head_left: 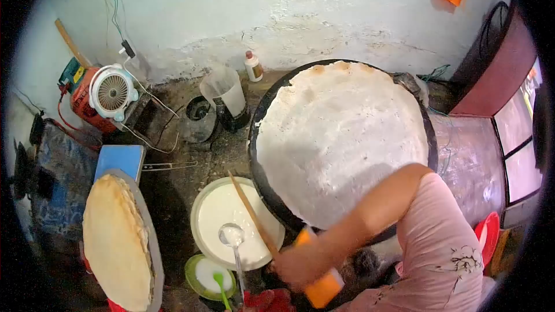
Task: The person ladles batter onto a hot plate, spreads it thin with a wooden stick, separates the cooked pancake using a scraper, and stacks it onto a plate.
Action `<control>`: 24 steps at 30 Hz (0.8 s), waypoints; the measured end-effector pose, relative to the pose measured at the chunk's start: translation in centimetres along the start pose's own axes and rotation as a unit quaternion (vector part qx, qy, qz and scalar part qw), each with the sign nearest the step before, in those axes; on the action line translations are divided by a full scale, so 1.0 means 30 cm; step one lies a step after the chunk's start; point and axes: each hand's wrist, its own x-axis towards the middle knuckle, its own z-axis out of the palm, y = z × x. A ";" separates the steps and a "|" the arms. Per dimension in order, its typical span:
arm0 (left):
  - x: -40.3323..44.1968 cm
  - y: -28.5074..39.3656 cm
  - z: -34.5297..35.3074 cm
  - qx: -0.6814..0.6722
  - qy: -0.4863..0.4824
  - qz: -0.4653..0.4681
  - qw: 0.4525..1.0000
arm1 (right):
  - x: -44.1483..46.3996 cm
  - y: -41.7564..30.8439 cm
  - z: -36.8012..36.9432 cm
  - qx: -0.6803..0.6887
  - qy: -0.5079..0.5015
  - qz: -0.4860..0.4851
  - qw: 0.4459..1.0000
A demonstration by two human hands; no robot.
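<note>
Pancake [347,138], pale, thin and very big, covers most of a round black griddle [269,190], with brown spots along its far edge. The right hand [300,266], at the end of an arm in a pink sleeve [439,237], is down just in front of the griddle, at the near end of a wooden stick [252,211]. That hand is blurry, so I can't tell if its fingers are closed on the stick or apart. The stick slants over a big bowl [195,219] of white batter [214,214], and a metal ladle [230,234] dips in there too. Near it is a small green bowl [189,277] with a green spoon [221,286]. Something orange [325,290] shows under the hand. I can't see the left hand. Over on the left, flat round breads [113,242] lie on a gray board [154,248], near a blue box [120,160].
</note>
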 end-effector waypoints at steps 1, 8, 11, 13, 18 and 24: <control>-0.017 0.008 -0.007 0.011 0.026 0.012 1.000 | -0.012 -0.097 0.038 0.099 0.007 0.019 0.995; -0.094 -0.005 -0.006 0.034 0.122 0.153 0.980 | -0.366 -0.435 -0.093 0.072 0.253 0.719 0.644; -0.121 0.008 -0.014 0.036 0.134 0.180 0.974 | -0.760 -0.533 0.048 -0.092 0.471 0.815 0.324; -0.139 0.011 -0.018 0.033 0.152 0.165 0.974 | -1.009 -0.652 0.101 -0.089 0.539 0.807 0.223; -0.191 -0.021 -0.009 0.022 0.139 0.154 0.978 | -1.095 -0.829 0.165 -0.123 0.387 0.911 0.073; -0.224 -0.064 0.007 0.003 0.158 0.185 0.970 | -0.834 -0.886 0.194 -0.071 0.438 0.886 0.133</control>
